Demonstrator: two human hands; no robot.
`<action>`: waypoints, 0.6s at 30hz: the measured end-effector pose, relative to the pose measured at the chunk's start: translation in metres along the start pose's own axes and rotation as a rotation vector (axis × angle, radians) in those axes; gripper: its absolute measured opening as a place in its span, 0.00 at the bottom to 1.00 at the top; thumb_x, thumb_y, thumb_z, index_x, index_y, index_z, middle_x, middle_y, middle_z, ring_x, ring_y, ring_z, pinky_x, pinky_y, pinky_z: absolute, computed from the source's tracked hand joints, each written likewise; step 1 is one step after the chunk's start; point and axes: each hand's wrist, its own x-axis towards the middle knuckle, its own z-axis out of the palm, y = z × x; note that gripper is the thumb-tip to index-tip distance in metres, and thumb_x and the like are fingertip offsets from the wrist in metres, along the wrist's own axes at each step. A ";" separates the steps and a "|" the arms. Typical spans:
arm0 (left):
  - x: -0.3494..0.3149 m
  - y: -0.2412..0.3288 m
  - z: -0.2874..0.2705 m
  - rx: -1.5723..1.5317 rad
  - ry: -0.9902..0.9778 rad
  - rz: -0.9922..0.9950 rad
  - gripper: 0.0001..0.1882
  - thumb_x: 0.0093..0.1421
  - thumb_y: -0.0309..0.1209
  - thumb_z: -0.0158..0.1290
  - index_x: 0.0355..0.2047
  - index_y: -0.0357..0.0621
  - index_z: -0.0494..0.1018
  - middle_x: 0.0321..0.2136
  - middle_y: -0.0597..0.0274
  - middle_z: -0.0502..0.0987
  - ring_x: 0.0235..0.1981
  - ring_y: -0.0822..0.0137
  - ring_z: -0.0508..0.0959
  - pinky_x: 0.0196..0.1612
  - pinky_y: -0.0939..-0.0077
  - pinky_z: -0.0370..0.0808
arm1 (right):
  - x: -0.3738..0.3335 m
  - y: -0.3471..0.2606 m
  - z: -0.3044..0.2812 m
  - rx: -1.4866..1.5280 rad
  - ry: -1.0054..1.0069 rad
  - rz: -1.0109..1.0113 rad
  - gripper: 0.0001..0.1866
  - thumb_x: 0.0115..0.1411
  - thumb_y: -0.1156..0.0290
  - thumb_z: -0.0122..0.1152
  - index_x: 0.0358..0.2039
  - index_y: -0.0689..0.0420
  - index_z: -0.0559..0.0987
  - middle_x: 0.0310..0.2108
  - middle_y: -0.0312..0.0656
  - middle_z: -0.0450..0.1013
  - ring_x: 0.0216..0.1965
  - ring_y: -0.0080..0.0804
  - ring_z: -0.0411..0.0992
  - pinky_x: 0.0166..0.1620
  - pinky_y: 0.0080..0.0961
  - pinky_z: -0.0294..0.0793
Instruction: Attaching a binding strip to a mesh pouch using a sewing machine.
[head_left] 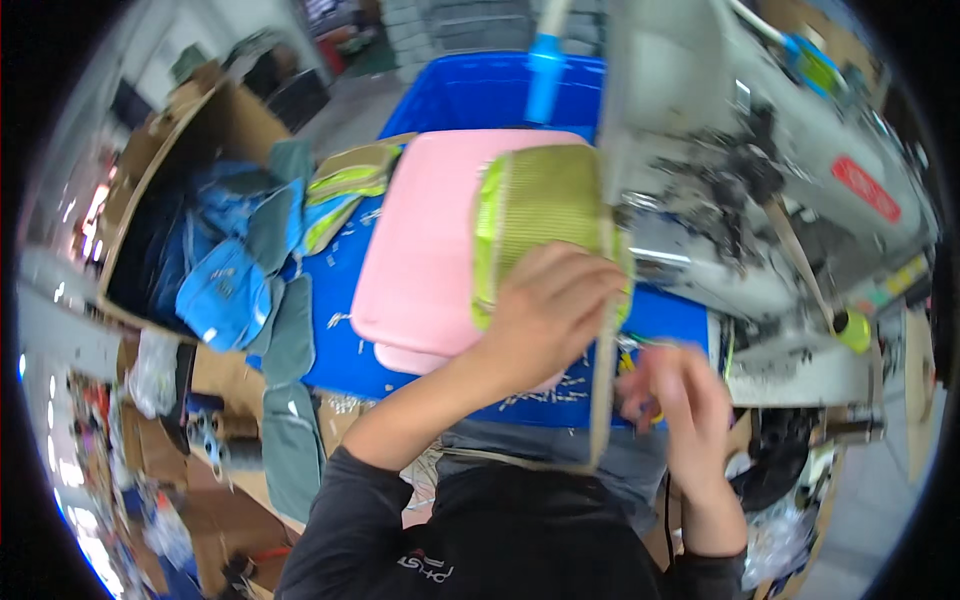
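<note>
My left hand [560,305] reaches across a pink board [425,240] and is closed on the right edge of an olive and lime-green fabric piece [550,200]. Beige binding tape [602,390] runs along that edge and hangs down toward my lap. The fabric lies partly on the board, beside the sewing machine's metal arm [660,250]. To the right of the tape, my right hand [685,400] is smeared by motion, its fingers seemingly curled. Small yellow and green bits show beside those fingers; what they belong to is unclear.
A large sewing machine [850,130] fills the right side. At the left, a cardboard box [150,190] holds blue fabric pieces [225,300]; grey-green pieces [290,440] hang below. Behind the pink board stands a blue bin [460,85]. Thread scraps litter the blue surface [345,345].
</note>
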 end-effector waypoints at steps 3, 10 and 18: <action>0.010 0.003 0.003 0.001 -0.008 -0.005 0.14 0.47 0.23 0.59 0.37 0.40 0.79 0.38 0.60 0.80 0.40 0.57 0.78 0.43 0.63 0.73 | 0.048 0.026 0.000 0.119 0.120 0.054 0.11 0.68 0.68 0.57 0.43 0.62 0.72 0.29 0.37 0.74 0.24 0.16 0.68 0.23 0.13 0.65; 0.010 0.011 -0.007 0.118 -0.173 0.121 0.15 0.47 0.24 0.63 0.37 0.39 0.80 0.40 0.59 0.81 0.39 0.58 0.78 0.40 0.66 0.74 | 0.063 0.042 0.012 0.247 0.053 0.033 0.08 0.68 0.71 0.57 0.34 0.61 0.71 0.22 0.33 0.71 0.19 0.13 0.65 0.20 0.13 0.63; 0.010 0.010 -0.009 0.196 -0.221 0.273 0.16 0.45 0.25 0.63 0.37 0.38 0.79 0.39 0.57 0.81 0.38 0.60 0.78 0.40 0.65 0.74 | 0.061 0.048 0.023 0.264 0.115 -0.111 0.02 0.68 0.78 0.50 0.37 0.61 0.72 0.26 0.29 0.70 0.25 0.09 0.66 0.25 0.10 0.64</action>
